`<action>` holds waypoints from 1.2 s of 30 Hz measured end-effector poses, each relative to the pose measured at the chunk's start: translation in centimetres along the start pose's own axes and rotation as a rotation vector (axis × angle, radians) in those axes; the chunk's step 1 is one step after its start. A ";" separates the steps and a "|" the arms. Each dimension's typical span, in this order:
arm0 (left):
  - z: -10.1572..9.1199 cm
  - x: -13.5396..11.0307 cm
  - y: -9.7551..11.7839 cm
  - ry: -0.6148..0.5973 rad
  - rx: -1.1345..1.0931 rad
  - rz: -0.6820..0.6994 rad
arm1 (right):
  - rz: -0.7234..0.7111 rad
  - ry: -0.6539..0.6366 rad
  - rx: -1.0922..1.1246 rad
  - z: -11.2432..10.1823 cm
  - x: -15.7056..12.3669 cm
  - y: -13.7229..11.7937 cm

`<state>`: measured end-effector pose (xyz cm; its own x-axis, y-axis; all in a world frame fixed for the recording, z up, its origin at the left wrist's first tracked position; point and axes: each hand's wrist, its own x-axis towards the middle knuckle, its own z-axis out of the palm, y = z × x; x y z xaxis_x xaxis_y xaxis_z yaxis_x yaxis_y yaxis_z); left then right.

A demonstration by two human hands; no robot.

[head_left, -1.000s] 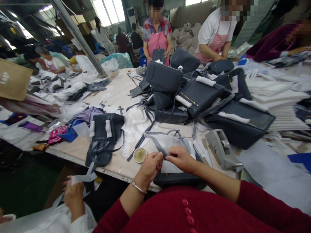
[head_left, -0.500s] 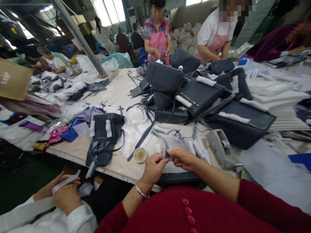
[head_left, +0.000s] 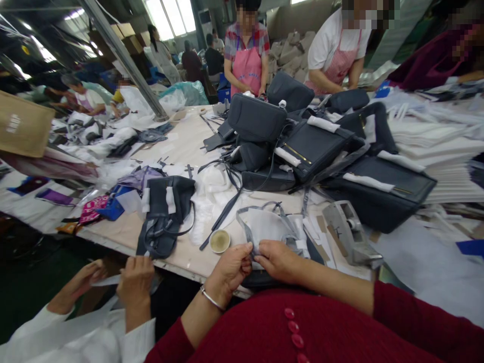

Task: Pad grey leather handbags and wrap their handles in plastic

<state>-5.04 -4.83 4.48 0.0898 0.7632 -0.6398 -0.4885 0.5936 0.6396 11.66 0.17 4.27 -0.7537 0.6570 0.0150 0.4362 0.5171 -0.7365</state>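
Close to the table's front edge, my left hand (head_left: 231, 266) pinches a thin grey bag strap (head_left: 245, 229) between thumb and fingers. My right hand (head_left: 282, 259) is closed on the same strap just to the right, the two hands almost touching. From there the strap curves up and away over pale wrapping on the table. Part of a dark navy bag (head_left: 260, 279) shows below my hands, mostly hidden by them and my body. A small round dish (head_left: 220, 241) with a yellowish content stands left of my hands.
A heap of navy bags (head_left: 257, 117) with white-wrapped handles fills the table ahead. A grey tape dispenser (head_left: 350, 234) stands at right, before stacked white sheets (head_left: 427, 146). Another navy bag (head_left: 166, 212) lies left. A co-worker's hands (head_left: 134, 280) hold a white strip at lower left.
My hands have shifted slightly left and down, and the strap now shows as an open curve above them. The co-worker's hands at lower left have moved apart, one going right.
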 end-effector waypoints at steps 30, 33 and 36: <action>1.6 -0.1 2.0 -0.045 -0.034 0.067 | -0.106 0.229 0.040 -1.2 -1.0 -0.4; 1.0 0.8 4.7 0.000 0.007 0.167 | -0.131 0.274 0.093 -2.0 0.1 1.8; 1.1 1.6 7.8 0.007 0.037 0.212 | -0.095 0.279 -0.066 -2.1 2.2 4.8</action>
<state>-7.76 1.27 8.90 -0.0176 0.8704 -0.4921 -0.4638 0.4289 0.7752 13.07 5.25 2.18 -0.6323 0.7248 0.2735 0.4084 0.6119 -0.6773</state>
